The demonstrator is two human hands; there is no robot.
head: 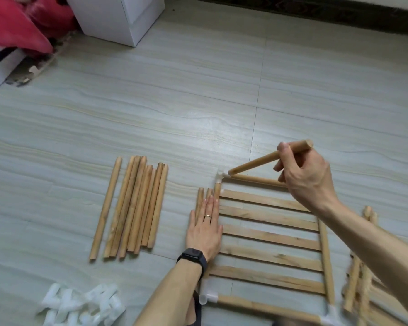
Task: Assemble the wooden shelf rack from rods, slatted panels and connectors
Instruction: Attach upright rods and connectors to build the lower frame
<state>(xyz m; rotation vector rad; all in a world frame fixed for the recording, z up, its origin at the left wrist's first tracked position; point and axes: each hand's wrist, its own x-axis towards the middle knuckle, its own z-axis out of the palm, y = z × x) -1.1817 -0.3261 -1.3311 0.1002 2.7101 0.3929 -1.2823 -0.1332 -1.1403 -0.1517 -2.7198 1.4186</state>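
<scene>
Floor [198, 95], pale wood-grain tile, carrying all parts.

- Slatted panel [269, 236]: flat on the floor, framed by rods on its sides, slats running crosswise.
- Corner connector [222, 176]: white plastic, at the panel's far left corner, joining two frame rods.
- Held rod [257, 162]: tilted, its lower end at the corner connector, its upper end raised to the right.
- Right hand [309, 177]: fingers curled round the held rod near its upper end.
- Left hand [205, 227]: flat, fingers straight, pressing on the rods at the panel's left edge; black smartwatch [193, 256] on the wrist.
- Loose rods [132, 208]: a row lying side by side, left of the panel, well apart from it.
- Spare connectors [80, 304]: white heap, near left.
- Second panel [363, 278]: partly under the right forearm, blurred.
- White cabinet [118, 17] and red cloth [17, 22]: far left.
</scene>
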